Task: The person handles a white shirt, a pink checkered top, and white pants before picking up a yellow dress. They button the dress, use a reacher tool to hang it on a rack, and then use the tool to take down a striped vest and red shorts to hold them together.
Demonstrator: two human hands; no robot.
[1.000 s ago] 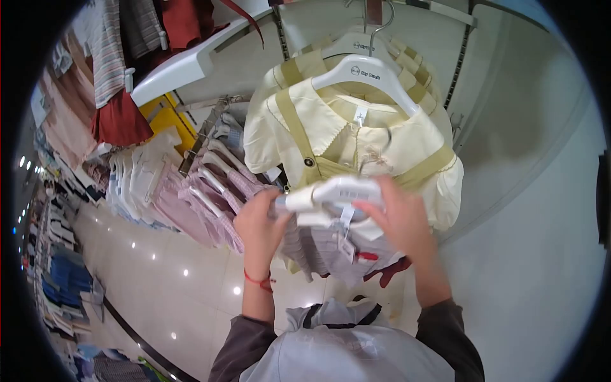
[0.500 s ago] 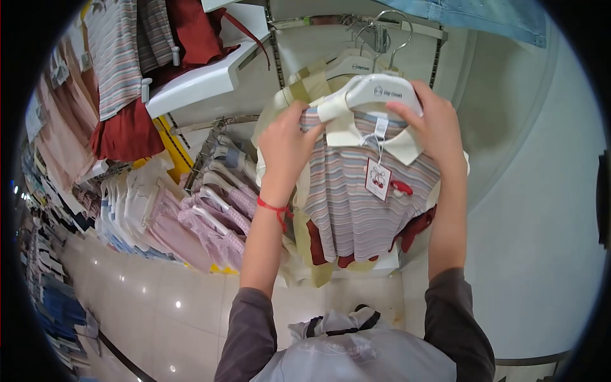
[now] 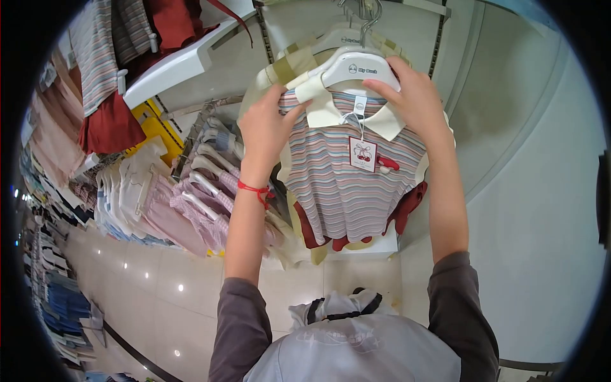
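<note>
A striped collared shirt (image 3: 350, 197) hangs in front of me on a white hanger (image 3: 366, 69), its hook up at the rail. My left hand (image 3: 264, 130) pinches the shirt's left shoulder, close to the cream collar (image 3: 323, 108). On the other side, my right hand (image 3: 414, 99) is closed around the hanger's right end, thumb across its front and fingers partly hidden behind. From the neckline dangles a paper tag (image 3: 363, 155) with a cherry picture, beside a red ornament (image 3: 387, 163) on the chest. Dark red cloth (image 3: 407, 207) shows below and behind the shirt.
More garments on hangers, one with yellow-green checks (image 3: 280, 70), hang right behind the shirt. To the left are pink checked clothes (image 3: 207, 219) on a lower rail and a white shelf (image 3: 168, 76) above. A pale wall panel (image 3: 528, 223) rises on the right.
The shirt and both hands have shifted up and slightly left in view. The hanger's hook has come up to the rail. Both hands keep their grip.
</note>
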